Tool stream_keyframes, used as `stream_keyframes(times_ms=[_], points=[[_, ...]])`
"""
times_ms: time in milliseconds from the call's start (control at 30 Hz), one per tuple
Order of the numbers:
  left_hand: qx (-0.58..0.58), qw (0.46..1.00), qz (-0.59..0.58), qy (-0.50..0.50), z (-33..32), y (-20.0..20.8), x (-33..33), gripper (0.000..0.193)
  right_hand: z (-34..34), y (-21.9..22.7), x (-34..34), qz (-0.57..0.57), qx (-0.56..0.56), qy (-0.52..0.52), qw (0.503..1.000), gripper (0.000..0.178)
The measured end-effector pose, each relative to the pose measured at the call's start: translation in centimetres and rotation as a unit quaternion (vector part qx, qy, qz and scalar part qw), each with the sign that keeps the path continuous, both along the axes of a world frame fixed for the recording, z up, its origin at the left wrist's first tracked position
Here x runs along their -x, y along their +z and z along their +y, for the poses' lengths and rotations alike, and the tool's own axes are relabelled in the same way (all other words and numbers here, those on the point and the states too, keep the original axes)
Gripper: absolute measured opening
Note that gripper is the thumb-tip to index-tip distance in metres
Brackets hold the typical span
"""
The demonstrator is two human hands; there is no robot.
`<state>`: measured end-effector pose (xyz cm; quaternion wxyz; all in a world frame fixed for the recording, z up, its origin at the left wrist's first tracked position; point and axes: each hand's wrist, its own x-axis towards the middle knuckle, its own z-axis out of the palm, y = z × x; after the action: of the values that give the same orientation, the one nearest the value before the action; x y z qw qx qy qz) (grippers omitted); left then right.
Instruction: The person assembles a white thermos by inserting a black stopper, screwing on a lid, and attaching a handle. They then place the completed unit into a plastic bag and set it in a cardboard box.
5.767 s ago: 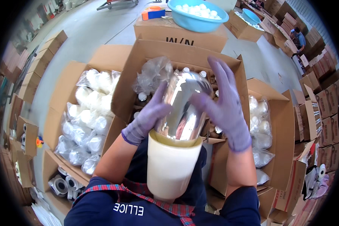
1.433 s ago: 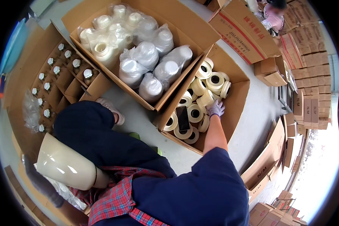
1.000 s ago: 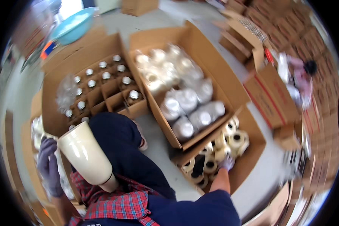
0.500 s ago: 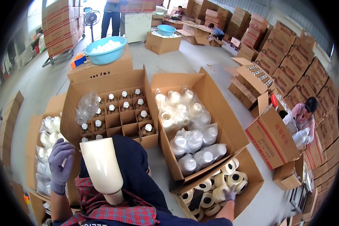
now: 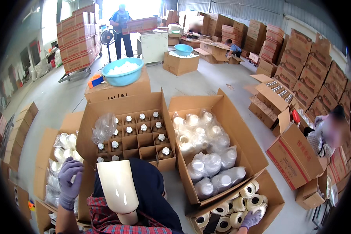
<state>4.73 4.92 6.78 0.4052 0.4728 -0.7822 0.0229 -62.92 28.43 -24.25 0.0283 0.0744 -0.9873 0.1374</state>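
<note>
My left hand (image 5: 69,181), in a purple glove, is raised at the left beside a box of plastic-wrapped white bottles (image 5: 64,146). Its fingers are curled, and a small pale thing shows between them, too small to name. At the lower right my right hand (image 5: 252,220), gloved too, has its fingers over a cream cylindrical part (image 5: 260,210) in a carton (image 5: 275,195) of similar parts with round holes. Against my dark clothing stands a glossy cream bottle-shaped piece (image 5: 117,187), narrow neck downward; neither hand touches it. A dark flat object (image 5: 211,223) lies among the parts.
Ahead is a divided carton (image 5: 123,102) of silver-capped bottles. Right of it stands a carton (image 5: 238,113) of bagged white bottles. Beyond is a blue basin (image 5: 123,74) of white pieces. A co-worker (image 5: 333,130) is at the right; another person (image 5: 121,31) stands behind, near stacked cartons.
The view has tilted up, so the scene sits lower and further right. My right hand stays on the cream parts; one beneath it looks tilted. My left hand keeps its curled, raised pose.
</note>
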Motion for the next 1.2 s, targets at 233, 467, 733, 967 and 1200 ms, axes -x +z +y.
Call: stream_keyframes(times_ms=[233,467,733,967,1200], points=[[-0.425,0.666,0.416,-0.451,-3.9,-4.9,11.7,0.113,-15.5,24.6,-23.9,-0.482,0.604,0.361,0.521,0.074],[-0.236,0.729,0.606,-0.215,-4.3,-2.2,6.5,0.068,-30.3,30.6,-38.9,0.010,0.472,0.729,0.497,0.064],[-0.036,0.909,0.413,-0.053,-6.9,-3.2,4.3,0.094,-36.2,29.9,-47.5,-0.456,0.284,0.717,0.444,0.066],[-0.147,0.864,0.476,-0.077,-10.9,-2.7,3.7,0.094,-39.2,29.8,-47.8,-0.274,0.313,0.761,0.498,0.056],[-0.169,0.819,0.527,-0.149,-15.2,-4.3,3.5,0.084,-42.4,29.1,-47.7,-0.218,0.347,0.757,0.510,0.062]])
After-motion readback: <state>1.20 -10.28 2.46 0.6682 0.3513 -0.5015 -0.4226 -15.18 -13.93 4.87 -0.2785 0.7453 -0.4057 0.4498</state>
